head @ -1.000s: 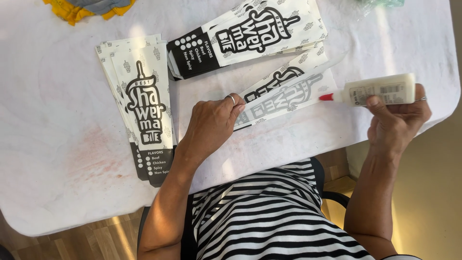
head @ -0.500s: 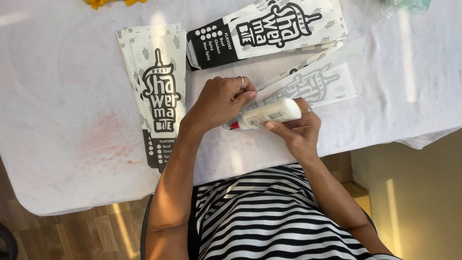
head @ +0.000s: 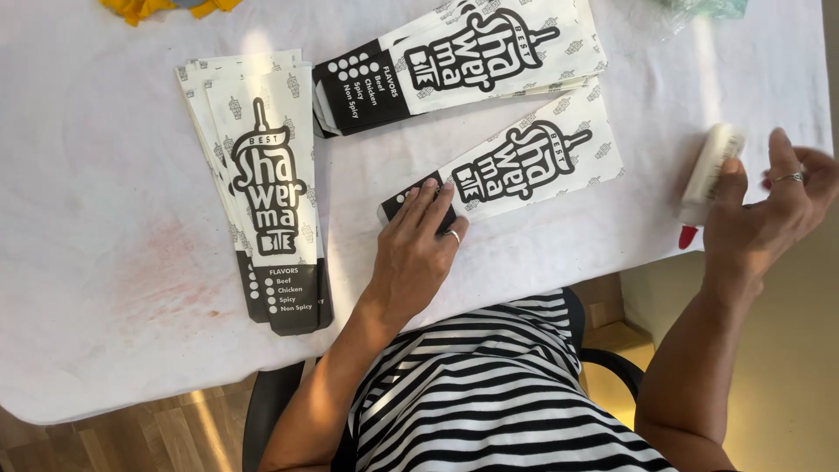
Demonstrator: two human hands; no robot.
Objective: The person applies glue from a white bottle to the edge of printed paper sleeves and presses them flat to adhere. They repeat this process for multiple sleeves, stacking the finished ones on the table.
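Left hand (head: pixel 418 240): fingers spread flat, pressing the black end of the white printed paper bag (head: pixel 511 170).
Right hand (head: pixel 765 205): closed around the white glue bottle with red tip (head: pixel 706 179), right of that bag.
Edges: bottle at the white table's (head: pixel 87 175) right edge; bare cloth between bag and bottle.

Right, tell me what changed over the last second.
The right hand brought the glue bottle in over the single paper bag, then carried it back out right, gripping it throughout. The left hand slid to the bag's black end. Both bag stacks stayed put.
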